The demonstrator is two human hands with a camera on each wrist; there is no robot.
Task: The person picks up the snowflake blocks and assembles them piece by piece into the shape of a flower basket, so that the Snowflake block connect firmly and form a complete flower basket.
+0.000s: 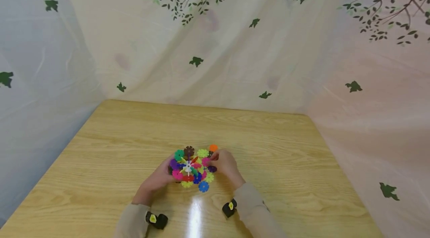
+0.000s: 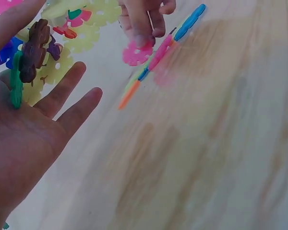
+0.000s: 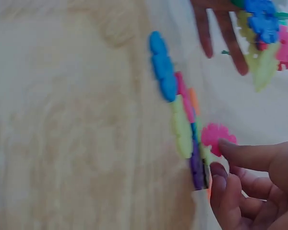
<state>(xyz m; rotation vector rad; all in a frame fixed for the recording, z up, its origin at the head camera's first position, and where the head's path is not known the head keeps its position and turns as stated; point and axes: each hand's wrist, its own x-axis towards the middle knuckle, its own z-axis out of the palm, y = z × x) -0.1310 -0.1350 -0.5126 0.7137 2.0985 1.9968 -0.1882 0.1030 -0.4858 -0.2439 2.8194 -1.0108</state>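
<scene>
My left hand (image 1: 160, 175) holds a rounded cluster of notched plastic snowflake discs (image 1: 188, 166) in many colours, with a white disc standing up near its middle. In the left wrist view two of its fingers (image 2: 67, 91) stretch out past the cluster. Close by on the right, my right hand (image 1: 227, 165) pinches a pink snowflake disc (image 3: 215, 136) between thumb and finger. That disc stands against a flat panel of joined discs (image 3: 162, 69), seen edge-on in blue, pink, yellow, purple and orange. Whether panel and cluster touch is hard to tell.
Both hands work above a wooden table (image 1: 268, 141). Black wrist cameras (image 1: 230, 208) sit on both sleeves. A pale curtain (image 1: 228, 74) printed with leaves and branches hangs behind the table and at its sides.
</scene>
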